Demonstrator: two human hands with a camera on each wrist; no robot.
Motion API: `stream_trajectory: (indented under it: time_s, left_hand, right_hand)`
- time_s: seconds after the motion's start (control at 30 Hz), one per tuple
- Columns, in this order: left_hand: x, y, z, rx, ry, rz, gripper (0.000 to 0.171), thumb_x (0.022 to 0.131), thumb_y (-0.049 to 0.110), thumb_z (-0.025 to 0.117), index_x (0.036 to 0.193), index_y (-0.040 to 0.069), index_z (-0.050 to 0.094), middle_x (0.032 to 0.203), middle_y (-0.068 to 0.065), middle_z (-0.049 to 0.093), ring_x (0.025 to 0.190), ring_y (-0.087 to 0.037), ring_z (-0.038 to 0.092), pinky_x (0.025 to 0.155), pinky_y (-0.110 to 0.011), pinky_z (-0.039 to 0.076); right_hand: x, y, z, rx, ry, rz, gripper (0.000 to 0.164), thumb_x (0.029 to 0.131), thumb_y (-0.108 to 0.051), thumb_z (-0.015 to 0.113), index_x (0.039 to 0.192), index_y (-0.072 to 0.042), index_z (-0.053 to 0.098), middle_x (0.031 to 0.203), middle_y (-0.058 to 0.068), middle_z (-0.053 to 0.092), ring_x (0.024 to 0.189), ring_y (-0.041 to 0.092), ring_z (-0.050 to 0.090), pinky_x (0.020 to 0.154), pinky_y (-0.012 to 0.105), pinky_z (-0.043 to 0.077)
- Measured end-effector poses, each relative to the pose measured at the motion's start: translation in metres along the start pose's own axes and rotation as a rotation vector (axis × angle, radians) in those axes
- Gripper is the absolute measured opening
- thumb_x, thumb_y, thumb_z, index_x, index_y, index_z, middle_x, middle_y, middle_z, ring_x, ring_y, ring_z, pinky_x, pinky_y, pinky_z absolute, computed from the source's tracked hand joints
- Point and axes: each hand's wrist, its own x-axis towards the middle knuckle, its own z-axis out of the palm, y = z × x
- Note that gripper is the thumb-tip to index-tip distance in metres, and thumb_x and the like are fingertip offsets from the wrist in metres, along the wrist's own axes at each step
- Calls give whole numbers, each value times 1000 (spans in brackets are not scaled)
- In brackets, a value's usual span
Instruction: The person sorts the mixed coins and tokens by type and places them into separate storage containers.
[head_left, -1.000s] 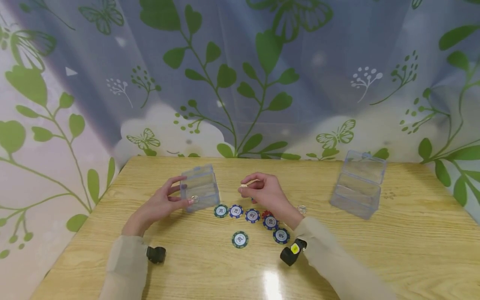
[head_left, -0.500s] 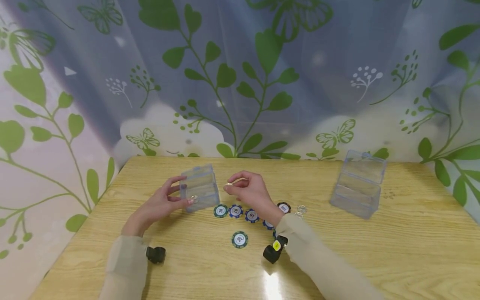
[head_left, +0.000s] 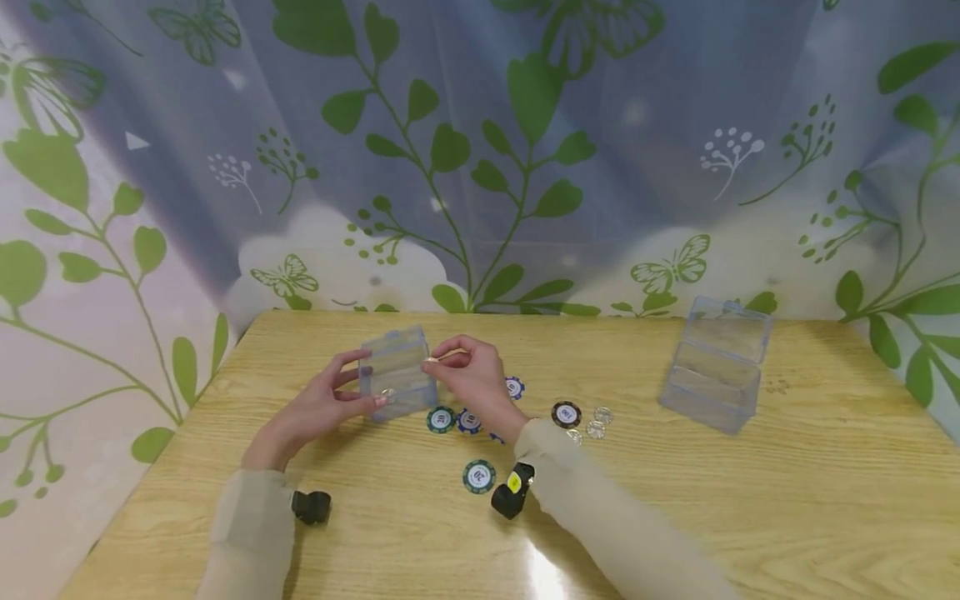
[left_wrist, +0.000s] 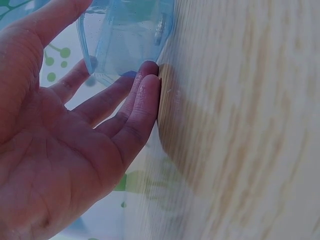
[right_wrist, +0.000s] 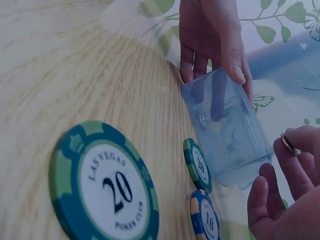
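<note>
Coin (right_wrist: 288,143) pinched between the right fingers (right_wrist: 292,167), just beside the clear box (right_wrist: 235,142) left fingers (left_wrist: 142,102) hold

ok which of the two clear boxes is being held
The left box, held by the left hand; the right box stands apart, untouched by either hand.

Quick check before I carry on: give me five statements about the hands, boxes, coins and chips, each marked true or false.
1. The right hand pinches a coin. True.
2. The left hand holds the left box. True.
3. The right box has its lid shut. False: the right box's lid is raised open.
4. Loose coins lie near the dark 100 chip. True.
5. The dark 100 chip is inside the left box. False: it lies on the table.
</note>
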Motion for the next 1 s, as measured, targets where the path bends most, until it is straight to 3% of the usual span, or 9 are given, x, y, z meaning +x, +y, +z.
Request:
stream_trajectory:
  time_s: [0.37,0.73,1.0]
  left_hand:
    - [0,-1,0,11,3,-4,93,93,40,76,163,23,18,166,-22,27,136,-42,53,105,-52,48]
    - [-1,-2,0,-14,-15,12,92,94,37,75,163,22,16,167,-23,25,138,-44,51,107,-53,48]
    - [0,-2,0,-14,-6,16,91,94,36,76,163,22,18,166,-23,26,136,-43,53,105,-49,49]
  right_hand:
    - [1,3,11,-74,26,-73,12,88,-20,81,93,-15,72,88,3,78,72,8,65,61,23,49]
    - [-1,2,11,-87,1,-91,10,90,-20,80,96,-15,74,97,3,79,87,10,71,72,25,54]
    - [-3,1,6,-133,-27,-137,11,91,-20,79,99,-14,75,99,3,78,87,12,70,77,26,55]
